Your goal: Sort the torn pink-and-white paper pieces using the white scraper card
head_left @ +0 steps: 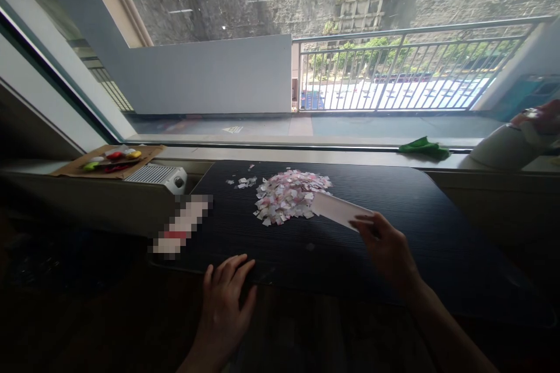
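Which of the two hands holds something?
The right hand: it grips a pale strip, tip at the paper pile. The left hand lies spread at the table edge, holding nothing visible.

Left hand (225, 297): bare, slim fingers, all five digits visible, bare wrist, short bit of left forearm (203, 352) before frame cuts it. Right hand (387, 247): bare too, digits partly shadowed, long slender right forearm (444, 317) bare to frame edge. Nails too dim to read.

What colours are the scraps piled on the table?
The scraps are whitish and pale pink; head view.
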